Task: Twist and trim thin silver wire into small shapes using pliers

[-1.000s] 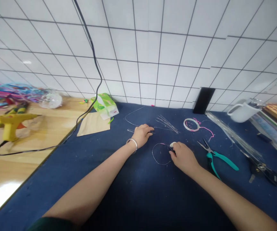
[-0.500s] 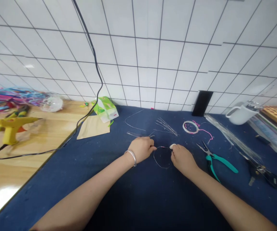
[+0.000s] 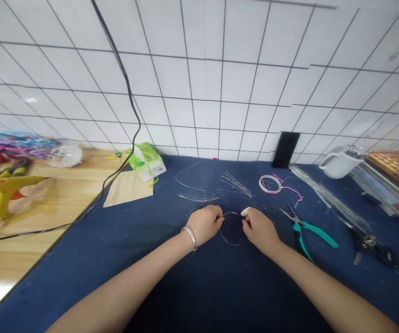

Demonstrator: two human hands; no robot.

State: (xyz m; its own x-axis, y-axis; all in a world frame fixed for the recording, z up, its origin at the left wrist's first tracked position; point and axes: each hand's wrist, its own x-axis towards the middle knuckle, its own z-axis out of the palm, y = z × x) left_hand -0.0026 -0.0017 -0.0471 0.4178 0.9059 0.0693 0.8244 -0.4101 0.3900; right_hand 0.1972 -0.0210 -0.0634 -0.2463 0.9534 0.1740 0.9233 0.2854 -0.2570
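Between my two hands stretches a thin wire loop (image 3: 230, 243), low over the dark blue cloth, with small pink bits along its top stretch. My left hand (image 3: 205, 225), a silver bangle at its wrist, pinches the loop's left side. Closed fingers of my right hand (image 3: 260, 231) grip its right side; a white cover (image 3: 246, 211) sits on one fingertip. Just beyond the left hand lie several loose wires (image 3: 196, 198). A second bundle of wires (image 3: 237, 184) is farther back. To the right rest long-nose pliers (image 3: 303, 227) with teal handles, jaws apart.
A white ring dish (image 3: 270, 184) with pink bits and a pink strand sits back right, near a long wire bundle (image 3: 324, 192), black-handled tool (image 3: 373, 245) and white mug (image 3: 341, 163). Left are a yellow glue gun (image 3: 1, 196), black cord (image 3: 129, 92) and brown paper (image 3: 128, 188).
The view has turned slightly right. My left hand has shifted a little right and toward me, uncovering more of the loose wires behind it. Both hands still hold the loop.
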